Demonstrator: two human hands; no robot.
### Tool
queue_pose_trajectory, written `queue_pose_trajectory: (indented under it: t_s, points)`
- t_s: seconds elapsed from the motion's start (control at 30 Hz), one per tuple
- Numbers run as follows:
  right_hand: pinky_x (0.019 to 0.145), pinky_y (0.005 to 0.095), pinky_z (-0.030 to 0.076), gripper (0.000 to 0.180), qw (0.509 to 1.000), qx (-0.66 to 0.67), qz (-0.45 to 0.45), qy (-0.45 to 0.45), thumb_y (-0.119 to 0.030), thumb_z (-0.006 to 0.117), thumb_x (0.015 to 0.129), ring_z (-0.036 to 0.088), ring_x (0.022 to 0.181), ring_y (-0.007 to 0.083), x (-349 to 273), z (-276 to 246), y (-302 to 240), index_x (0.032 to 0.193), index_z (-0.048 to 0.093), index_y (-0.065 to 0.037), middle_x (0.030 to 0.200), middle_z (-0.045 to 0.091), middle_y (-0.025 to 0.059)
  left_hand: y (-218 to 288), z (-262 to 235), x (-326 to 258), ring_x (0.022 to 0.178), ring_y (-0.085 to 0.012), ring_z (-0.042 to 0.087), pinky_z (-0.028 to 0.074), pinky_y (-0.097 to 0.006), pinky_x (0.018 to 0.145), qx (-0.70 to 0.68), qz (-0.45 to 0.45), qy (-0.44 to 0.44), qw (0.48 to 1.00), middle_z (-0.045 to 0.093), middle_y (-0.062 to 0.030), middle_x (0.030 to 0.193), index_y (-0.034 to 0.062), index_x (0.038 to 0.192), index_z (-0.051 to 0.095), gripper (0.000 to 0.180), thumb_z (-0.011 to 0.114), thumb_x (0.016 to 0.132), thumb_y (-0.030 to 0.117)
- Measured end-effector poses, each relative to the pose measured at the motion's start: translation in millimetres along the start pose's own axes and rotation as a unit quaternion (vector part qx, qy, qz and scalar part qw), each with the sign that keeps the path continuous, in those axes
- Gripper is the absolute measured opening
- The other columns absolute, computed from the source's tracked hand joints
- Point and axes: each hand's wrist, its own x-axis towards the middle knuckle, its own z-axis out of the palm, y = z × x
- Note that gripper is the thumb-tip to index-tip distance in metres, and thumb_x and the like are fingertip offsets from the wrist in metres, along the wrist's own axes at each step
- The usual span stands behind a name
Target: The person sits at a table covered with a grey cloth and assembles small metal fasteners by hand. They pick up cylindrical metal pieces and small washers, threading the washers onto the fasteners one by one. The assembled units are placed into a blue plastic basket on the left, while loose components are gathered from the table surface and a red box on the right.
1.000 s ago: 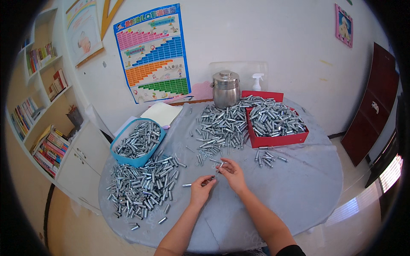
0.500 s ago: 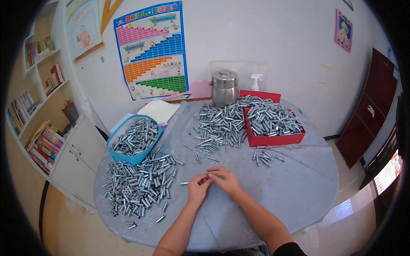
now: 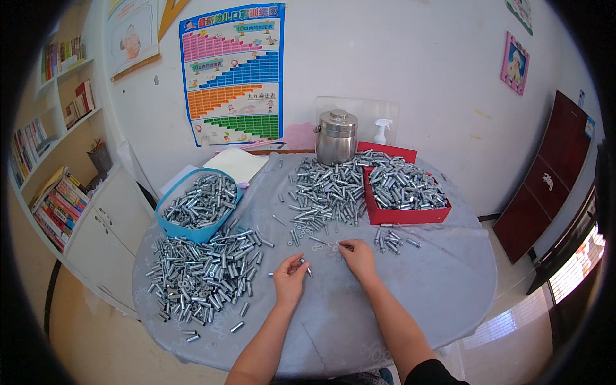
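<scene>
My left hand (image 3: 290, 281) is closed around a small silvery bolt (image 3: 308, 271), whose thin end sticks out past the fingertips. Just left of that hand a metal sleeve (image 3: 271, 274) lies on the grey tablecloth, partly covered by the fingers. My right hand (image 3: 359, 260) reaches farther forward, thumb and fingers pinched together down at the cloth beside several small washers (image 3: 319, 246). Whatever is between those fingertips is too small to make out. A loose bolt (image 3: 317, 239) lies close by, left of the right hand.
Metal sleeves (image 3: 205, 276) are heaped at the left, below a blue basket (image 3: 192, 233) filled with more. A bolt pile (image 3: 327, 186) lies at the back, beside a full red box (image 3: 410, 216). Behind them stand a steel pot (image 3: 337, 138) and a white spray bottle (image 3: 382, 131).
My hands were together and have come apart. The right has moved forward and right to the washers; the left stays near its place, a bolt now showing in its fingers.
</scene>
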Motion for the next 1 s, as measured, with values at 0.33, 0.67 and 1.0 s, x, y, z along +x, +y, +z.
queue_pose_trajectory:
  t_s: [0.33, 0.67, 1.0]
  points:
    - [0.071, 0.0376, 0.049, 0.022, 0.990, -0.101, 0.048, -0.084, -0.026, 0.071, 0.067, 0.063, 0.082, 0.0280, 12, 9, -14, 0.084, 0.071, -0.012, 0.085, 0.066, 0.0102, 2, -4, 1, 0.069, -0.0079, 0.056, 0.047, -0.020, 0.061, -0.020, -0.028, 0.014, 0.999, 0.061, -0.0037, 0.080, -0.0004, 0.098, 0.064, 0.023, 0.068, 0.076, 0.001]
    - [0.066, 0.0335, 0.049, 0.038, 0.989, -0.102, 0.072, -0.084, -0.012, 0.076, 0.062, 0.064, 0.078, 0.0228, 23, 18, -21, 0.094, 0.058, -0.006, 0.080, 0.066, 0.0079, 5, -5, 2, 0.064, -0.0095, 0.057, 0.048, -0.021, 0.058, -0.040, -0.036, 0.029, 0.998, 0.062, -0.0051, 0.076, -0.0017, 0.095, 0.063, 0.021, 0.069, 0.075, 0.001]
    - [0.065, 0.0231, 0.046, 0.026, 0.857, 0.474, 0.145, -0.141, -0.005, 0.070, 0.076, 0.057, 0.075, 0.0112, -47, 15, -30, 0.098, 0.056, -0.002, 0.087, 0.061, 0.0041, 13, -2, 1, 0.063, -0.0175, 0.062, 0.056, -0.029, 0.056, -0.143, -0.124, 0.077, 0.979, 0.062, -0.0119, 0.076, -0.0073, 0.089, 0.059, 0.016, 0.066, 0.078, 0.001]
